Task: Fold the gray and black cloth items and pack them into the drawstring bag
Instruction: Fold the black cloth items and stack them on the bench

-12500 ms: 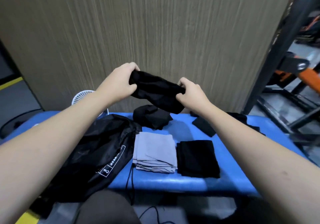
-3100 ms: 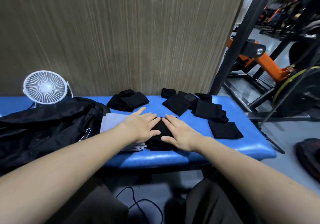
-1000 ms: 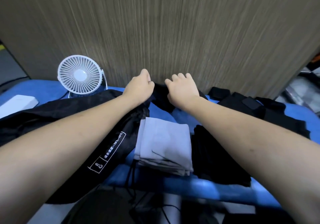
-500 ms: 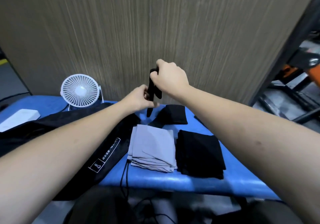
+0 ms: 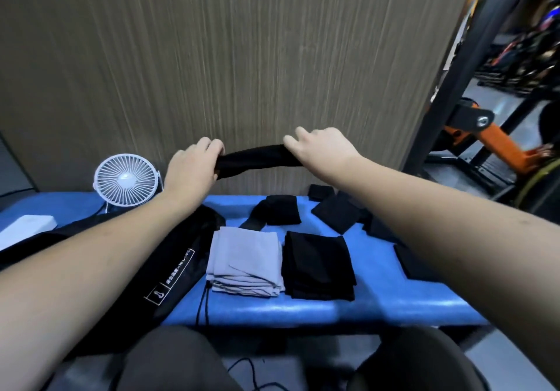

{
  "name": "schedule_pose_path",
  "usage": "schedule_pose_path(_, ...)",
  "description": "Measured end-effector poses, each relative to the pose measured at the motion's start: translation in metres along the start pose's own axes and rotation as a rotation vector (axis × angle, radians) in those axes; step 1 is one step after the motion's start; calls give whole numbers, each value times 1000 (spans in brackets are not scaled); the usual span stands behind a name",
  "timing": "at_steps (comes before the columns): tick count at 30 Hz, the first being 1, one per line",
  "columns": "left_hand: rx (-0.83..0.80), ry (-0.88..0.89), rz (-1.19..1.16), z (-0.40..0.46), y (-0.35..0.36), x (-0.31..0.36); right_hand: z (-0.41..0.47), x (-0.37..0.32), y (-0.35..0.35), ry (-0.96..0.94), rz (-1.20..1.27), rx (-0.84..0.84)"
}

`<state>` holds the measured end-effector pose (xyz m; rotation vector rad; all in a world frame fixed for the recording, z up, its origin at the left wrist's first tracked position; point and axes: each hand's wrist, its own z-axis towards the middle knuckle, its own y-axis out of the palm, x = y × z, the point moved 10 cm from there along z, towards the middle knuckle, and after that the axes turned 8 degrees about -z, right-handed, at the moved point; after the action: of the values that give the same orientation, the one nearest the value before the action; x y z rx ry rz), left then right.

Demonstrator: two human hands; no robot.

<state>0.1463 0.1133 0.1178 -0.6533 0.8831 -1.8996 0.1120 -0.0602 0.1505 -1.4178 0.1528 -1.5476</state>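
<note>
I am holding a black cloth [image 5: 257,159] stretched out in the air above the blue bench [image 5: 303,309], in front of the wood-grain wall [image 5: 242,57]. My left hand [image 5: 194,168] is gripping one end with the fingers curled over it, and my right hand [image 5: 322,146] is gripping the other end; the two hands are well apart, with the cloth pulled into a band between them.

Judging from how things are lying, I am partway through the folding. On the bench, near its front edge, a gray folded stack [image 5: 245,262] is sitting just beside a black folded stack [image 5: 318,266], the two touching or nearly so. Behind those stacks, toward the wall, several more black pieces [image 5: 333,212] are lying loose, so I am reckoning they are waiting their turn after the one in my hands.

The drawstring bag [image 5: 169,257] is lying on the bench just left of the gray stack, its cord [image 5: 201,302] hanging over the front edge. I cannot tell whether anything is inside it, and both stacks are sitting outside it, so packing seems not yet begun. A small white fan [image 5: 125,180] is standing at the back of the bench, behind the bag.
</note>
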Motion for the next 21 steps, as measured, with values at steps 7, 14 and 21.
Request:
schedule_pose_path(7, -47, 1, -459, -15, -29, 21, -58, 44, 16, 288, 415, 4)
schedule_pose_path(14, -263, -244, -925, -23, -4, 47, -155, 82, 83, 809, 1328, -164)
schedule_pose_path(21, -603, -235, -793, -63, 70, 122, -234, 78, 114, 783, 1240, -309)
